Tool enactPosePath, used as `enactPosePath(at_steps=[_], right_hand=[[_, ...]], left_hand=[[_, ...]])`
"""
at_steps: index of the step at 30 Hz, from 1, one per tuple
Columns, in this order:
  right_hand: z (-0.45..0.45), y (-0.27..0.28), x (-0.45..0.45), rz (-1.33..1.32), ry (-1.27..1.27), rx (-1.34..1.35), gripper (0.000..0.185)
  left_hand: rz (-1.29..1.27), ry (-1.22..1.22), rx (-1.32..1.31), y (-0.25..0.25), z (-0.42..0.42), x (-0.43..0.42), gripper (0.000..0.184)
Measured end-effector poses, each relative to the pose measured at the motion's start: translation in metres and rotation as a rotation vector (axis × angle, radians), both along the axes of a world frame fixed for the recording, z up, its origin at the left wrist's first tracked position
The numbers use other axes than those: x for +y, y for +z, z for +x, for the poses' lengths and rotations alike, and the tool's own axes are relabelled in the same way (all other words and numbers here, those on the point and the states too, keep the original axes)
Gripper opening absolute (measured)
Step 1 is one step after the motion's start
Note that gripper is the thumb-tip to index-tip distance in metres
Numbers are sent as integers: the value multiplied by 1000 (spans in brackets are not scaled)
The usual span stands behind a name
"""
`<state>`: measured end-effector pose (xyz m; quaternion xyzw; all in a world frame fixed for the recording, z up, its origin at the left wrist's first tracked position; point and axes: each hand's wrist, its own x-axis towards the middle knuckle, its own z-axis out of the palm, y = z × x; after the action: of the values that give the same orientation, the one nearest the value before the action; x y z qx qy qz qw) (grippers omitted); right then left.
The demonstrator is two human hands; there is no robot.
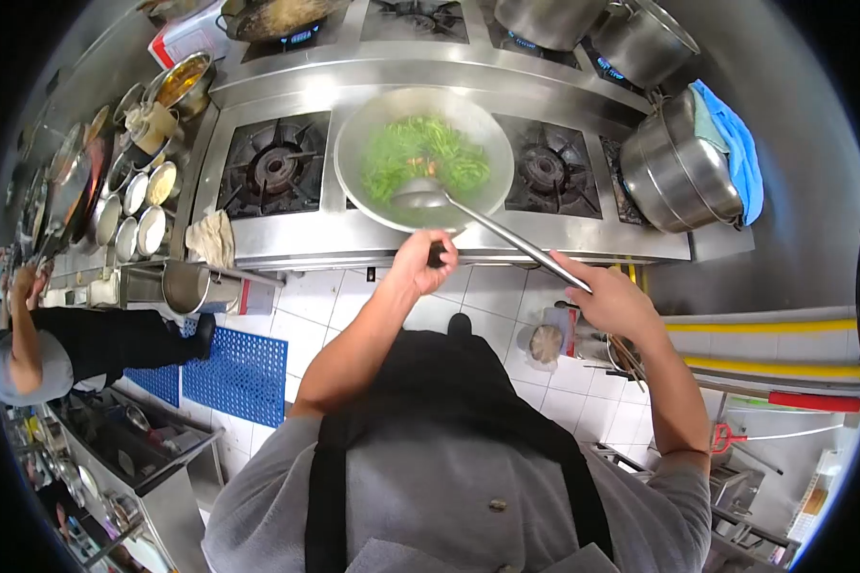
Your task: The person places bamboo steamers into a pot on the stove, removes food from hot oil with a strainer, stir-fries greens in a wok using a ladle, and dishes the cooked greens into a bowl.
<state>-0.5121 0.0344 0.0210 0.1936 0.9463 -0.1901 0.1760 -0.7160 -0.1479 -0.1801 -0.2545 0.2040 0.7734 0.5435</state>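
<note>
A large wok [346, 158] sits on the middle burner of the front stove, with steam over it. Inside lie green leafy vegetables [425, 143] with a few small orange-brown bits near the centre. My left hand [422, 265] is closed around the wok's handle at the near rim; the dark end of the handle shows between thumb and fingers. My right hand [602, 298] grips the long metal shaft of a ladle [506, 234]. The ladle's bowl rests at the near side of the greens, inside the wok.
Bare burners [275, 164] flank the wok. A big steel pot [674, 167] with a blue cloth [731, 143] stands at right. Pots and another wok [277, 17] sit on lit burners behind. Seasoning bowls [151, 229] line the left. Another person [29, 353] works at far left.
</note>
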Motion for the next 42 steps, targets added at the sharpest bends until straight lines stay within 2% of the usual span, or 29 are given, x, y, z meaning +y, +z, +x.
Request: enactPosePath(at_steps=[3,4,6,8,9,10,12,14,17,18,21,23,24,26,28,30,33,35,38,39,42], right_hand=[[-7,7,-11,82,-39,-118,55],[-9,4,-12,83,-39,-109,55],[-22,-6,-5,166,15,38,57],[-35,-18,-5,237,41,53,61],[-41,-30,-4,286,20,87,62],[-45,-44,-1,336,0,124,62],[-44,-58,5,321,1,175,62],[-33,-53,2,230,-37,114,61],[-4,-40,6,171,-25,78,62],[0,-34,7,142,-21,33,62],[-8,-28,11,195,13,103,63],[-20,-33,12,237,21,116,63],[-28,-38,13,284,19,134,64],[-26,-60,14,326,36,185,64],[-17,-76,12,296,22,210,64],[-7,-63,4,234,-5,129,63],[5,-63,6,169,-50,83,66],[-5,-73,11,156,-88,250,63],[-49,-102,8,70,-170,139,63],[-55,-114,4,64,-111,128,62],[-35,-96,7,157,14,-9,61]], left_hand=[[-8,23,-1,15,-18,9,8],[-19,51,-49,27,-30,15,9],[-13,55,32,44,-39,25,8],[8,30,136,44,-26,23,9],[61,4,96,29,-12,21,10],[44,-59,269,24,12,13,11],[64,-66,232,11,51,-1,10],[-75,15,73,24,63,-4,9],[89,-50,177,8,20,1,7],[29,-34,-5,36,5,8,7],[25,-30,9,41,-27,23,8],[113,-21,113,21,-21,26,8],[65,-78,401,4,6,18,9],[-60,-85,387,7,54,4,11],[-49,-54,309,-5,47,2,8],[6,-47,136,-14,17,5,5],[-24,-4,71,1,-11,17,9],[-35,8,61,-2,-15,15,7],[-32,21,61,-1,-9,14,9],[-34,14,57,-2,-12,14,9],[9,10,-55,-4,-42,14,9]])
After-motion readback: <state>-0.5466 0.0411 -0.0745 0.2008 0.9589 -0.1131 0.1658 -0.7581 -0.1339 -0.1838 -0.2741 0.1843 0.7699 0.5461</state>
